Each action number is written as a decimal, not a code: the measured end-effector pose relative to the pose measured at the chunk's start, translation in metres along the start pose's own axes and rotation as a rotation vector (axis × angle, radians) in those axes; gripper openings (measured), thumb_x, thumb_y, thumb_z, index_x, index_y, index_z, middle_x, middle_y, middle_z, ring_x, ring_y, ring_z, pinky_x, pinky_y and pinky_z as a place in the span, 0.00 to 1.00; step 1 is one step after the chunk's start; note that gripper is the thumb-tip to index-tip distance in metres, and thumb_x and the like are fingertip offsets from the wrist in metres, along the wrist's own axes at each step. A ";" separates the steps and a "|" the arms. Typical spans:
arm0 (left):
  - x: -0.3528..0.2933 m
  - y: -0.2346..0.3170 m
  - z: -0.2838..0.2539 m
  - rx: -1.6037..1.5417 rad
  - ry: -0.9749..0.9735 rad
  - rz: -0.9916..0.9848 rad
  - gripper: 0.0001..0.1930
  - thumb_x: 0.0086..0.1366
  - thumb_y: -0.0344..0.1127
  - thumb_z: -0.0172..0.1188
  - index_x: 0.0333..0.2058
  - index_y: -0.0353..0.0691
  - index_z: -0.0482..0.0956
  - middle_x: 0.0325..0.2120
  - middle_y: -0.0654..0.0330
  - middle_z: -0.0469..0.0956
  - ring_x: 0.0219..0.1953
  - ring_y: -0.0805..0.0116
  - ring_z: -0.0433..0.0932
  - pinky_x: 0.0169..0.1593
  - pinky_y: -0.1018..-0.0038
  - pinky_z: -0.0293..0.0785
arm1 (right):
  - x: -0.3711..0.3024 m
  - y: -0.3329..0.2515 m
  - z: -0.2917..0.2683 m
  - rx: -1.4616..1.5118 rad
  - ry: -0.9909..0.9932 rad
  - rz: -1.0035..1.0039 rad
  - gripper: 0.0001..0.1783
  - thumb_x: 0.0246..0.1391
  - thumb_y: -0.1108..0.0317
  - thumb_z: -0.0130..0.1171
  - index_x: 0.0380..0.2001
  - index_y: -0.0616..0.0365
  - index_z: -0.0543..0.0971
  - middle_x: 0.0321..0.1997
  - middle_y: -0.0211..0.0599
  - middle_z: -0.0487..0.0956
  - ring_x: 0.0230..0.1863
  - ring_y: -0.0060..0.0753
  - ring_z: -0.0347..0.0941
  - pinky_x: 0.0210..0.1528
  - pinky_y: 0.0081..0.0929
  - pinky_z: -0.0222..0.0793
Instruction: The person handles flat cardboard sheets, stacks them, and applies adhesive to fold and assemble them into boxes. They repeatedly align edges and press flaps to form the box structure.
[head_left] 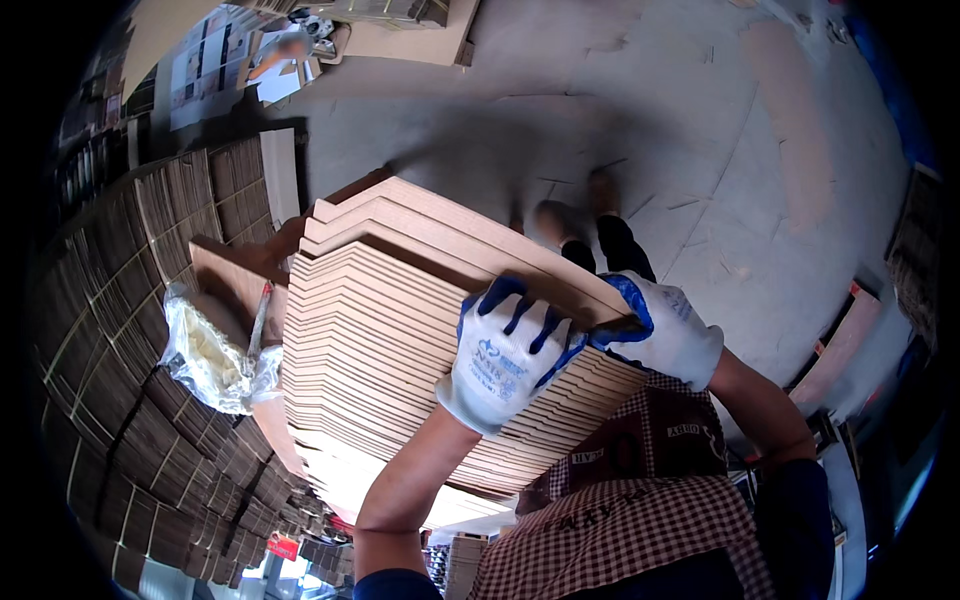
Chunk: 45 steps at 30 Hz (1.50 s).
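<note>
A tall stack of cardboard sheets point(385, 310), each bent at an angle, stands before me with its edges stepped. Both my hands wear white gloves with blue-coated fingers. My left hand point(505, 350) is closed, its fingers curled over the edge of the upper sheets near the stack's right side. Beside it, my right hand point(660, 325) grips the right-hand corner of the top cardboard sheets point(480, 235). A dark gap shows under those top sheets, which sit slightly apart from the ones below. My right thumb is partly hidden.
Left of the stack, a clear plastic bag with pale contents point(215, 355) and a thin red-tipped stick point(261, 315) rest by a brown board point(225, 270). Bundled cardboard point(130, 290) lines the left. Another person's arm point(270, 62) shows at the upper left. Grey floor point(700, 150) lies beyond.
</note>
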<state>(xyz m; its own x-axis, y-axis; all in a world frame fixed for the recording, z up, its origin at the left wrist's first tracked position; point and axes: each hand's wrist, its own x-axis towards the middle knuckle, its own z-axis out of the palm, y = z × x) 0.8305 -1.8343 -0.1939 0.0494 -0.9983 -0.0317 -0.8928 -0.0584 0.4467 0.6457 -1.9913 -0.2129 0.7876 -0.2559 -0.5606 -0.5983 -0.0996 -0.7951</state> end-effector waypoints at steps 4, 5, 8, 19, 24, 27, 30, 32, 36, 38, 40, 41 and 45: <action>-0.014 -0.001 0.006 0.040 -0.045 0.023 0.17 0.55 0.46 0.64 0.44 0.59 0.78 0.46 0.66 0.74 0.49 0.62 0.73 0.48 0.61 0.70 | 0.000 0.003 0.002 -0.032 -0.020 0.037 0.32 0.51 0.56 0.71 0.52 0.62 0.72 0.42 0.47 0.82 0.41 0.43 0.83 0.47 0.35 0.78; -0.010 0.002 -0.001 0.054 -0.045 0.008 0.16 0.54 0.46 0.65 0.42 0.59 0.79 0.47 0.66 0.74 0.50 0.63 0.73 0.48 0.61 0.71 | 0.001 0.006 0.002 -0.051 -0.041 0.033 0.34 0.51 0.56 0.71 0.55 0.62 0.70 0.44 0.47 0.82 0.43 0.44 0.82 0.49 0.36 0.78; -0.016 0.001 0.008 0.062 0.009 -0.036 0.14 0.53 0.45 0.66 0.40 0.57 0.80 0.46 0.65 0.75 0.50 0.61 0.74 0.48 0.59 0.72 | 0.002 0.005 0.002 -0.067 -0.041 0.009 0.35 0.51 0.56 0.71 0.56 0.62 0.68 0.45 0.48 0.81 0.44 0.45 0.82 0.49 0.37 0.79; 0.003 -0.005 -0.012 -0.060 -0.123 -0.047 0.13 0.52 0.41 0.64 0.39 0.53 0.81 0.41 0.64 0.76 0.44 0.65 0.76 0.50 0.63 0.74 | 0.003 -0.008 -0.001 -0.029 -0.018 0.061 0.32 0.50 0.58 0.73 0.52 0.64 0.73 0.41 0.50 0.82 0.40 0.43 0.83 0.47 0.33 0.77; -0.007 -0.011 -0.003 -0.024 -0.041 -0.020 0.12 0.55 0.41 0.63 0.39 0.52 0.81 0.41 0.65 0.77 0.43 0.68 0.77 0.47 0.66 0.74 | 0.001 -0.007 -0.001 0.032 0.015 0.053 0.31 0.50 0.58 0.73 0.51 0.64 0.73 0.41 0.49 0.83 0.41 0.43 0.83 0.47 0.33 0.77; -0.016 -0.012 0.005 -0.076 -0.020 -0.055 0.13 0.52 0.40 0.65 0.38 0.52 0.82 0.42 0.64 0.78 0.44 0.64 0.77 0.47 0.63 0.74 | 0.002 -0.005 -0.001 -0.016 -0.006 0.055 0.31 0.50 0.57 0.73 0.51 0.64 0.73 0.41 0.48 0.83 0.42 0.41 0.83 0.48 0.33 0.77; -0.018 -0.013 -0.001 -0.077 -0.007 -0.027 0.15 0.50 0.41 0.68 0.38 0.50 0.83 0.44 0.61 0.78 0.46 0.58 0.76 0.49 0.58 0.74 | 0.004 -0.003 0.000 -0.034 0.026 0.014 0.31 0.50 0.57 0.73 0.52 0.63 0.73 0.42 0.48 0.83 0.42 0.41 0.83 0.48 0.33 0.77; -0.014 -0.014 -0.012 -0.120 0.022 -0.031 0.17 0.49 0.41 0.69 0.40 0.48 0.82 0.46 0.58 0.77 0.50 0.55 0.75 0.53 0.56 0.72 | 0.003 -0.003 -0.002 -0.039 -0.003 0.026 0.34 0.50 0.57 0.73 0.55 0.63 0.71 0.45 0.50 0.81 0.45 0.41 0.82 0.50 0.35 0.76; -0.026 -0.021 -0.031 -0.339 0.180 -0.250 0.26 0.47 0.42 0.74 0.46 0.44 0.80 0.55 0.52 0.72 0.59 0.46 0.68 0.63 0.50 0.64 | -0.002 -0.016 -0.006 -0.082 0.007 0.036 0.37 0.51 0.58 0.72 0.59 0.62 0.69 0.48 0.50 0.80 0.48 0.43 0.81 0.53 0.35 0.75; -0.033 -0.031 -0.042 -0.300 0.306 -0.414 0.25 0.52 0.39 0.73 0.49 0.41 0.79 0.57 0.52 0.70 0.62 0.44 0.65 0.66 0.49 0.60 | -0.003 -0.016 -0.006 -0.095 0.010 0.032 0.37 0.51 0.58 0.72 0.60 0.61 0.68 0.49 0.50 0.80 0.48 0.44 0.80 0.54 0.36 0.75; -0.027 -0.048 -0.046 0.107 0.402 -0.474 0.26 0.59 0.37 0.67 0.56 0.39 0.74 0.58 0.50 0.70 0.62 0.42 0.65 0.67 0.48 0.56 | -0.004 -0.013 -0.002 -0.090 0.022 0.030 0.37 0.51 0.59 0.72 0.60 0.60 0.68 0.48 0.50 0.80 0.48 0.45 0.80 0.54 0.36 0.75; -0.019 -0.057 -0.052 0.180 0.353 -0.484 0.26 0.60 0.36 0.66 0.57 0.38 0.74 0.57 0.50 0.71 0.61 0.44 0.67 0.67 0.50 0.57 | -0.004 -0.010 0.000 -0.081 0.019 0.028 0.37 0.51 0.59 0.72 0.60 0.60 0.68 0.48 0.50 0.80 0.48 0.45 0.81 0.53 0.36 0.75; -0.016 -0.088 -0.056 0.157 0.271 -0.566 0.22 0.63 0.30 0.63 0.57 0.38 0.75 0.53 0.50 0.76 0.56 0.52 0.72 0.62 0.61 0.65 | -0.004 -0.005 0.001 -0.054 0.033 0.008 0.37 0.51 0.59 0.72 0.60 0.60 0.68 0.46 0.50 0.81 0.47 0.45 0.81 0.53 0.36 0.75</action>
<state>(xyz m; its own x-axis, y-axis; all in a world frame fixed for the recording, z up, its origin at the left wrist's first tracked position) 0.9332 -1.8133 -0.1823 0.6250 -0.7806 0.0118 -0.7492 -0.5955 0.2900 0.6463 -1.9888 -0.2071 0.7778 -0.2887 -0.5583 -0.6125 -0.1487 -0.7764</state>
